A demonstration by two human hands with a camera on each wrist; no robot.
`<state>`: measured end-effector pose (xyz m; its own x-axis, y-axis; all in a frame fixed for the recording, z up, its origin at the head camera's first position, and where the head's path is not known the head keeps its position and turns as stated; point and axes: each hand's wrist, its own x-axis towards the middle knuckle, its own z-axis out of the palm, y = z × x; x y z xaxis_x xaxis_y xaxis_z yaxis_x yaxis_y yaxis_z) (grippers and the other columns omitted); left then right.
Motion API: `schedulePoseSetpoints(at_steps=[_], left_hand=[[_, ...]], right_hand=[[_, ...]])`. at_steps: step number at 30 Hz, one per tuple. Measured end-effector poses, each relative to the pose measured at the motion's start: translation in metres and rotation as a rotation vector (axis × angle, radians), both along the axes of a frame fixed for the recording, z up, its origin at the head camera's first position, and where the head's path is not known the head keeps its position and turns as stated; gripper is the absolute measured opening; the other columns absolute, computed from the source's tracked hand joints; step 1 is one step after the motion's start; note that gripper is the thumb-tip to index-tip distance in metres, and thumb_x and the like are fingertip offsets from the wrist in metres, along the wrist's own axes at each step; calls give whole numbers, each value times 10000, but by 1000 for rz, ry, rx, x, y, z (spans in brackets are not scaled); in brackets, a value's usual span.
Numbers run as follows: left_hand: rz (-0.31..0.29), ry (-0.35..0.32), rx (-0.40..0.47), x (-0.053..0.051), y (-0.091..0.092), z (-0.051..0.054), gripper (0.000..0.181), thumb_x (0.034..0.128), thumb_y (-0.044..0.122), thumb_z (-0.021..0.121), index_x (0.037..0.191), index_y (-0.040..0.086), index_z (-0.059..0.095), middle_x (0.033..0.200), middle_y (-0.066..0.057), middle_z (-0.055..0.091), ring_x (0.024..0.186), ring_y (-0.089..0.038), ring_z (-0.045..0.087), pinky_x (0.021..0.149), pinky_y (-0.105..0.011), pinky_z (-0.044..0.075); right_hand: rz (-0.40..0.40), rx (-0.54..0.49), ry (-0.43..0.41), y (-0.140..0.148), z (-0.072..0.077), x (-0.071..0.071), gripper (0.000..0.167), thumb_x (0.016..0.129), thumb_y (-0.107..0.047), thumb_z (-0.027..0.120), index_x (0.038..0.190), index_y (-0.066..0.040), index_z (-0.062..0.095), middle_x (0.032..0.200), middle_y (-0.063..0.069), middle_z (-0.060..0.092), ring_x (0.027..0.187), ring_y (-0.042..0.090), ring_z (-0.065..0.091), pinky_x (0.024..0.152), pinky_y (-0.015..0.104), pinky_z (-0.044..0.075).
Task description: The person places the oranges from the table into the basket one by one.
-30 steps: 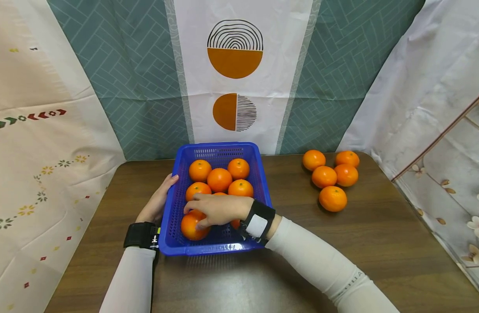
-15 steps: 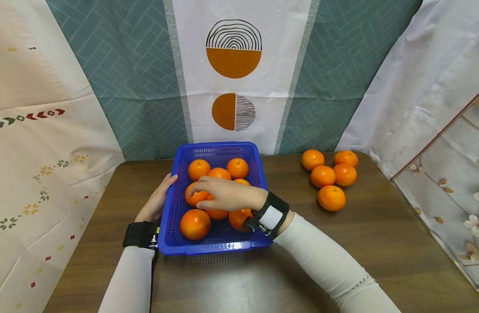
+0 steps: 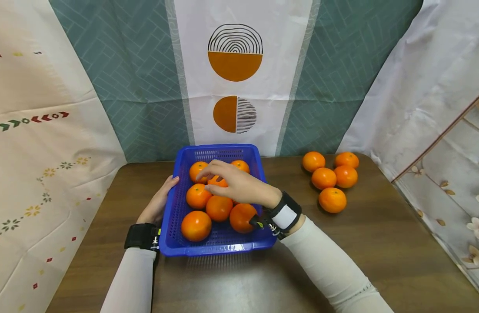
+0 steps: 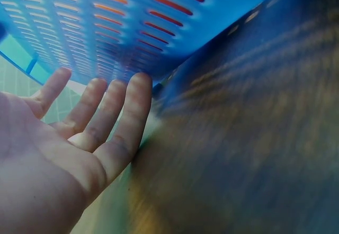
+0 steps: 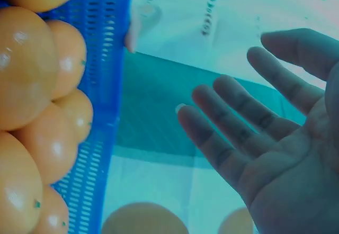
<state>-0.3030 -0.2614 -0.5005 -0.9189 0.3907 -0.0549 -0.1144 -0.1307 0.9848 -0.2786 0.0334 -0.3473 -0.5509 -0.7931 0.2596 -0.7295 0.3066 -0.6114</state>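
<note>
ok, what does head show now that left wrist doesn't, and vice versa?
Head only: the right hand over the blue basket, and five loose orange fruits on the table's right side.
Left wrist only: the left palm, facing the camera, and the slotted outer wall beside it.
Both: the left hand, the basket, and fruit in it, just orange patches through slots in left wrist.

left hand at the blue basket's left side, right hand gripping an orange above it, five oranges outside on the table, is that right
The right hand grips nothing: the right wrist view shows it empty. It is above the basket, with the left hand at the left side and five oranges outside on the table.
</note>
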Motion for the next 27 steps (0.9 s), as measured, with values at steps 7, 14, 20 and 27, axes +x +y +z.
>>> schedulePoseSetpoints(at_steps=[7,14,20,27], left_hand=[[-1,-6,-24,1,-1,-2,533,1135,489,303,1571,222,148,1350,-120,439,1039,-166,659,847,-376,604],[-4,-13,4,1,2,-2,571,1131,500,316,1601,235,129,1410,-146,409,1088,-187,659,883,-416,599],[-3,-29,-19,2,3,-5,597,1126,513,319,1617,251,103,1464,-178,384,1112,-212,660,896,-450,597],[22,-16,-17,0,1,-3,591,1129,508,318,1613,238,112,1539,-241,300,1156,-209,620,915,-423,584]], right_hand=[[-40,-156,50,15,4,0,240,1028,-108,653,1260,-50,666,1233,71,636,1122,257,630,966,371,545],[-88,-235,59,32,4,-1,198,1037,-102,642,1231,-87,678,1191,19,645,1054,145,615,928,402,551],[-169,-267,34,63,4,0,233,1033,-88,636,1265,-99,663,1225,24,641,1064,167,617,907,444,543],[-274,-271,139,95,7,4,242,1017,-48,652,1255,-88,673,1251,61,624,1096,199,615,940,424,549]])
